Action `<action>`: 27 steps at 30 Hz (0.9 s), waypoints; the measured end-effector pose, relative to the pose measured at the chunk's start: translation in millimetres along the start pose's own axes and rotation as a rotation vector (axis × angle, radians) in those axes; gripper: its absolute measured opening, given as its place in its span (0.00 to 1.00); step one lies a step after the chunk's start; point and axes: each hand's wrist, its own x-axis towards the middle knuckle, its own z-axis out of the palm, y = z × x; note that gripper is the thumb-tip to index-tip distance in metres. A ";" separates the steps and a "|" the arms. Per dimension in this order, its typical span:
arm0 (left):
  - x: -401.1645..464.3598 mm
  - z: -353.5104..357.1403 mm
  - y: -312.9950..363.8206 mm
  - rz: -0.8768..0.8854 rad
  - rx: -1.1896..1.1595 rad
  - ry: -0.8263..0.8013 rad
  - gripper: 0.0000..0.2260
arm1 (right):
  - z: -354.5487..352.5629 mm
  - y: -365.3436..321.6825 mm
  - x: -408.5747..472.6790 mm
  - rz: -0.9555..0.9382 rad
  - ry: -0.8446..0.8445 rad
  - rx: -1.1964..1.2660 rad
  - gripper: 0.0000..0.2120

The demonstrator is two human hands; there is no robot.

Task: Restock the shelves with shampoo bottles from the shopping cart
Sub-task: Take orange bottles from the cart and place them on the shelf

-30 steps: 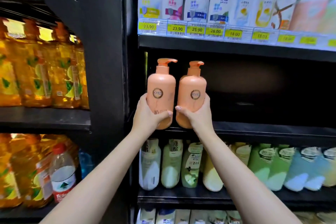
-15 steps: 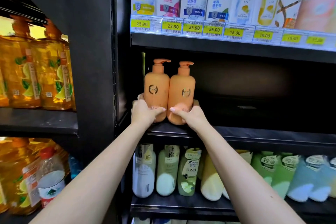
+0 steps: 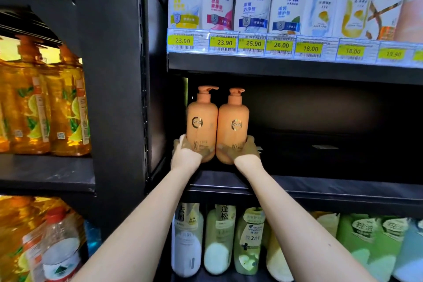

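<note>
Left bottle (image 3: 201, 122): it was an orange pump bottle, standing up at the far left of the dark middle shelf (image 3: 320, 186).
Right bottle (image 3: 233, 126): it was the same kind and touched the left one side by side.
Left hand (image 3: 186, 153): its grip was curled round the bottom of the left bottle.
Right hand (image 3: 246, 151): its grip was curled round the bottom of the right bottle.
Weight: they looked full, so I think each one was a bit heavy for one hand.
Feel: the sides looked hard and smooth, so they might slip.
Best place to hold: low on the fat body, like here, and not by the thin pump on top.
Breaking: plastic would not smash, but a pump could snap if it hit the shelf above.
Room: the rest of the middle shelf looked bare and dark.
</note>
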 end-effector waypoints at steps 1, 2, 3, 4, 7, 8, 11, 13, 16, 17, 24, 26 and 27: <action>2.4 1.0 -3.7 -0.007 -0.015 -0.001 0.41 | 1.2 3.1 0.7 -0.018 0.000 -0.012 0.43; 2.8 1.1 -6.1 -0.004 -0.031 -0.003 0.41 | 2.2 6.1 1.1 -0.037 0.003 -0.017 0.43; 2.0 1.0 -4.7 0.010 -0.038 -0.005 0.42 | 1.7 8.4 2.7 -0.046 0.008 -0.008 0.43; -0.4 0.0 -5.2 0.021 -0.037 -0.013 0.43 | 3.2 10.7 3.1 -0.042 0.002 0.014 0.42; -6.6 -3.7 0.3 0.033 -0.020 -0.009 0.39 | -1.2 7.4 -0.4 -0.017 -0.022 0.055 0.39; -6.7 -4.1 0.4 0.026 -0.024 -0.006 0.36 | -2.5 6.0 -2.4 -0.012 -0.037 0.060 0.38; 0.7 -2.3 -4.5 -0.003 -0.067 0.003 0.34 | -4.2 7.2 1.8 0.022 -0.044 0.020 0.35; 4.5 -0.4 -7.2 -0.016 -0.062 0.017 0.33 | -2.4 6.8 3.6 0.032 -0.038 -0.021 0.35; 8.1 2.7 -8.3 -0.006 -0.057 0.027 0.29 | 0.5 7.6 8.2 0.033 -0.043 -0.050 0.37; 9.0 3.3 -8.2 -0.005 -0.050 0.024 0.28 | 1.3 8.8 10.2 0.035 -0.042 -0.058 0.36; -2.0 1.2 2.1 -0.005 0.087 -0.001 0.27 | -0.1 5.3 9.6 0.071 -0.039 -0.062 0.38; -21.2 -4.2 10.4 0.020 0.298 -0.033 0.25 | -7.0 1.7 -1.7 0.037 0.008 -0.036 0.38; -35.5 -8.0 13.9 0.060 0.391 -0.053 0.24 | -11.9 0.8 -10.9 -0.029 0.041 -0.053 0.36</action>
